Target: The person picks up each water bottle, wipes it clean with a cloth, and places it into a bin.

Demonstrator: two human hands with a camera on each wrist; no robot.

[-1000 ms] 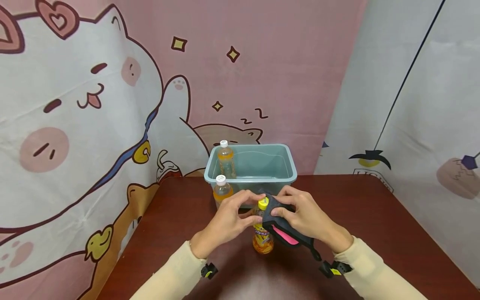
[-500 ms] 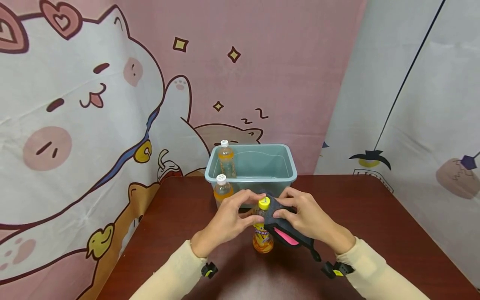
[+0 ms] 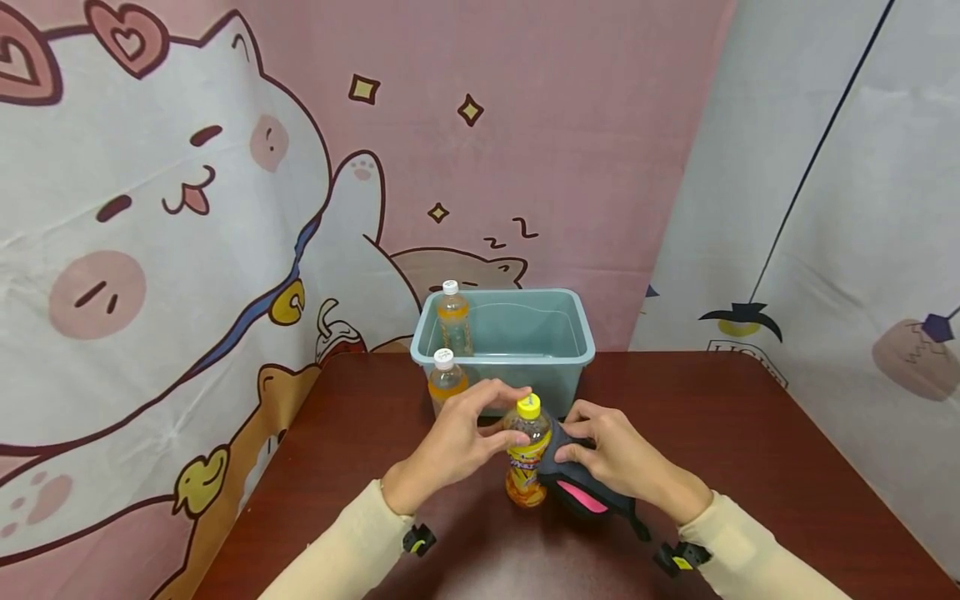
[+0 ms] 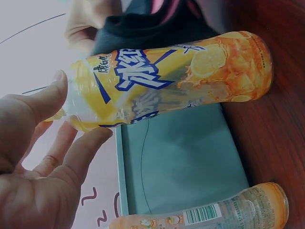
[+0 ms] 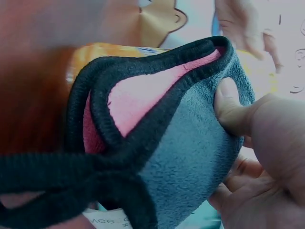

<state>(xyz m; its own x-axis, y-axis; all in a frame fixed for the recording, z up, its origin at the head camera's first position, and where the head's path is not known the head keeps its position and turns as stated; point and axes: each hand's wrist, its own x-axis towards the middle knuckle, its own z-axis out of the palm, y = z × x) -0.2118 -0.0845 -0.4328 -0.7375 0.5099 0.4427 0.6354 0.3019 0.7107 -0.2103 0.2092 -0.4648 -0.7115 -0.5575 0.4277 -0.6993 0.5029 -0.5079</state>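
An iced tea bottle (image 3: 527,467) with a yellow cap and yellow label stands upright on the table. My left hand (image 3: 453,446) grips its upper part, the thumb and fingers on either side below the cap; the left wrist view shows this bottle (image 4: 167,78) close up. A folded dark grey cloth (image 3: 581,475) with black edging, a hanging loop and a pink inner side lies against the bottle's right side. My right hand (image 3: 622,450) pinches it. In the right wrist view, thumb and fingers hold the cloth (image 5: 190,143), which hides much of the bottle.
A light blue-green plastic bin (image 3: 517,364) stands behind the hands. One white-capped bottle (image 3: 453,325) is inside it at the left. Another white-capped bottle (image 3: 447,383) stands before its front wall, partly behind my left hand. A patterned cloth backdrop (image 3: 562,167) hangs behind the table (image 3: 352,450).
My right hand has moved the grey cloth down the bottle and slightly right, showing more of the bottle's neck and label. My left hand has stayed on the bottle.
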